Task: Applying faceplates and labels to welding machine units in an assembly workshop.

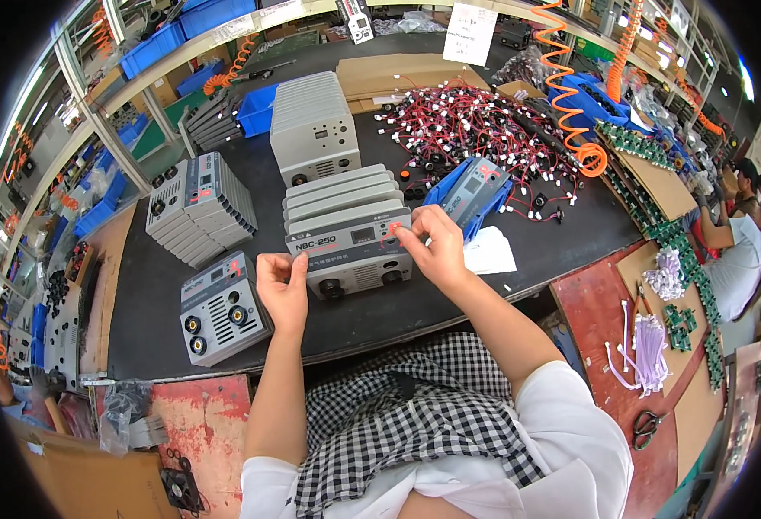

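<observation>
The grey front panel (352,251) stands at the near end of a row of like panels (339,192) on the dark tabletop (449,294), directly ahead of the person. The left hand (282,290) rests against the panel's left edge, its grip loosely curled, thumb touching the face. The right hand (432,246) sits at the panel's upper right corner, its grip pinched on a small red piece (392,243) against the face. A tangle of red and black wires (475,130) lies well behind.

An electronics assembly workshop: stacked grey metal front panels (333,195) cover the black bench (449,298) around the hands, a heap of red-and-white wire harnesses (475,130) beyond them, blue plastic bins (151,48) on shelving above.
</observation>
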The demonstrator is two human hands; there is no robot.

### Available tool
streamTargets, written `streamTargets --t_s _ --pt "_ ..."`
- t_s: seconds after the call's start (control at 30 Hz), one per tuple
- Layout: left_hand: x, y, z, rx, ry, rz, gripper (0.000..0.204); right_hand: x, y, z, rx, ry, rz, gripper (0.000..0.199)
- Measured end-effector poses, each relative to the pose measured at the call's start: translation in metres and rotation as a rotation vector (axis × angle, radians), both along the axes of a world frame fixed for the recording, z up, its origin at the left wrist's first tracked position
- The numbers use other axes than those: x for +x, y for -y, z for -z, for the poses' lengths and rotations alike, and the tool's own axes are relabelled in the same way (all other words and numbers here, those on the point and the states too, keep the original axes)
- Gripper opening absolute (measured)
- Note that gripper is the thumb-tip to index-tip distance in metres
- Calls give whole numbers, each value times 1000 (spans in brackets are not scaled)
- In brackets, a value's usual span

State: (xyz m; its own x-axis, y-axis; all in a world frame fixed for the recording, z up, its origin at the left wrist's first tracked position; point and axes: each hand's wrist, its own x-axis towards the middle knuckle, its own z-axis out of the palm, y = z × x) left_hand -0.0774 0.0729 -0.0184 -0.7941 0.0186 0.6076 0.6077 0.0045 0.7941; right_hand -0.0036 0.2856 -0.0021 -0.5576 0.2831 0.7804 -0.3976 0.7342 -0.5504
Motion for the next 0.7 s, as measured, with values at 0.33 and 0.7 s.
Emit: streamTargets --t_s 0.33,0.7 --pt "58 52 -24 -235 -3 -139 25 49 34 -17 88 -80 -313 34" --pt "-66 197 -55 -58 720 -340 38 9 -83 -8 77 177 189 18"
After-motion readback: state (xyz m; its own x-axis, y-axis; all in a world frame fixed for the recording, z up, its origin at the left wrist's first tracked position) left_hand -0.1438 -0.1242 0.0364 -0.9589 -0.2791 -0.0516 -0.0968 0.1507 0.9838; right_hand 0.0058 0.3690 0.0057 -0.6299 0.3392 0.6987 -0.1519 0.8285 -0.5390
